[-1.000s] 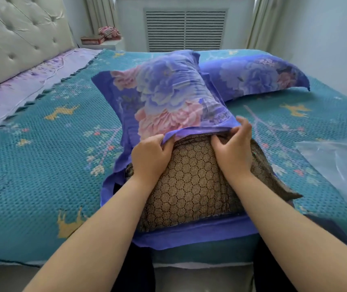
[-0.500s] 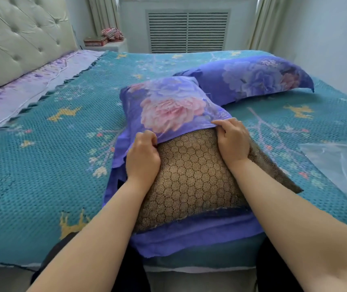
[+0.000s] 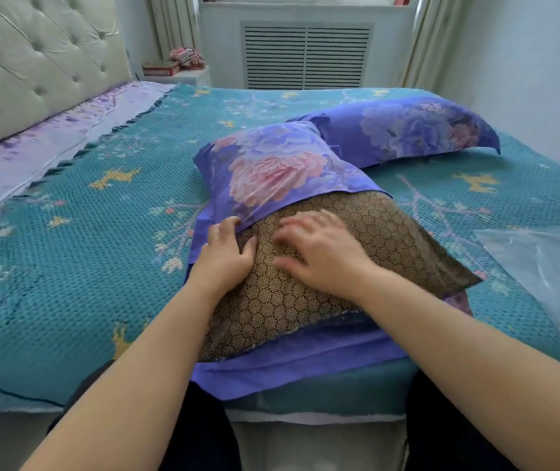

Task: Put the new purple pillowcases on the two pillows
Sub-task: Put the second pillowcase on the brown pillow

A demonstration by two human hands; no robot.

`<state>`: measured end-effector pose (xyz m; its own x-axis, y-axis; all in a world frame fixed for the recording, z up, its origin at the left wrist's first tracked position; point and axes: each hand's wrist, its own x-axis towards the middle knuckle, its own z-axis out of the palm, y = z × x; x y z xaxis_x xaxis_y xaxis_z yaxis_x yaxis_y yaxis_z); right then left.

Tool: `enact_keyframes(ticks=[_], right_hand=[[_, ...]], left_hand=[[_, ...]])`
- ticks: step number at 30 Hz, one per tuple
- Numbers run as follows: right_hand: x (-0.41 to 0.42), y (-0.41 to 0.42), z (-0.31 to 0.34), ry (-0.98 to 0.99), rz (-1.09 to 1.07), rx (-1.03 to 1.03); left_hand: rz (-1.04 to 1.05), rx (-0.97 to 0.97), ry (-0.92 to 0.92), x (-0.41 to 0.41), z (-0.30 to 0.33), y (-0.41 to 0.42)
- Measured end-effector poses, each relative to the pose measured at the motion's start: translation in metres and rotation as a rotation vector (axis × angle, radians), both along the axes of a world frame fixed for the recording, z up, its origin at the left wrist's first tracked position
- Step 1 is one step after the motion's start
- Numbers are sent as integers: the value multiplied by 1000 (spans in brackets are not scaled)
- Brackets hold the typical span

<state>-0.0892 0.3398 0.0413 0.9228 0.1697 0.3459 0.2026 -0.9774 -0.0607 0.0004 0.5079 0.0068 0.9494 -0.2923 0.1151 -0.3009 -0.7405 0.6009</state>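
Near the bed's front edge, the left hand curls its fingers at the open hem of the purple floral pillowcase, the fingertips tucked against the cloth where it meets the pillow; whether they actually pinch the hem cannot be told for sure, though the thumb lies on the mesh beside it. The right hand lies flat on the brown honeycomb-mesh pillow, its fingers spread and somewhat blurred, pointing toward the left hand, holding nothing. Both forearms reach in from the lower edge of the view.

The pillow's far part sits inside the pillowcase, while its near part is bare and rests on the case's lower flap, which spreads over the bed's front edge. One corner of the mesh pillow points toward the bed's right side.

Behind it, toward the far right corner of the bed, lies a second pillow fully covered in the same purple flower print, touching the first one's far end. A teal patterned bedspread covers the bed. A clear plastic bag lies at the right edge. A tufted headboard stands at the left.
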Motion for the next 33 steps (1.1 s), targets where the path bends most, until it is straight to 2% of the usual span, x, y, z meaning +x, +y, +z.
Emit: enact_keyframes(ticks=[3, 5, 7, 9, 12, 13, 15, 18, 21, 23, 24, 26, 28, 30, 33], right_hand=[[-17, 23, -36, 83, 46, -209], [-25, 25, -54, 50, 43, -250], [-30, 23, -63, 10, 35, -262], [-36, 24, -69, -27, 48, -274], [-46, 27, -84, -109, 62, -258], [-48, 27, -90, -147, 66, -244], [-46, 25, -94, -217, 34, -227], [-29, 19, -79, -305, -90, -178], [-7, 7, -52, -349, -183, -153], [4, 1, -31, -261, -210, -82], [9, -2, -20, -158, -230, -14], [20, -8, -2, 21, -274, 140], [35, -18, 10, 51, -331, 229], [55, -32, 20, 109, -384, 295], [90, -61, 28, 231, -424, 359]], left_hand=[[90, 263, 157, -10, -3, 17], [60, 280, 454, -15, 0, 28], [-13, 148, 737, -19, 0, 36], [-35, -67, 776, -17, -6, 44], [11, -677, 908, -15, -10, 42], [19, -828, 960, -17, -7, 39], [16, -978, 1022, -23, 0, 29], [1, -1146, 1017, -31, 10, 12], [147, -1210, 749, -32, 15, 0], [204, -1022, 479, -31, 4, 0], [146, -792, 325, -29, -7, 2], [-99, -156, 68, -28, -37, 11], [-268, 337, -32, -25, -65, 16], [-273, 612, -142, -22, -75, 10], [-207, 742, -226, -13, -62, -11]])
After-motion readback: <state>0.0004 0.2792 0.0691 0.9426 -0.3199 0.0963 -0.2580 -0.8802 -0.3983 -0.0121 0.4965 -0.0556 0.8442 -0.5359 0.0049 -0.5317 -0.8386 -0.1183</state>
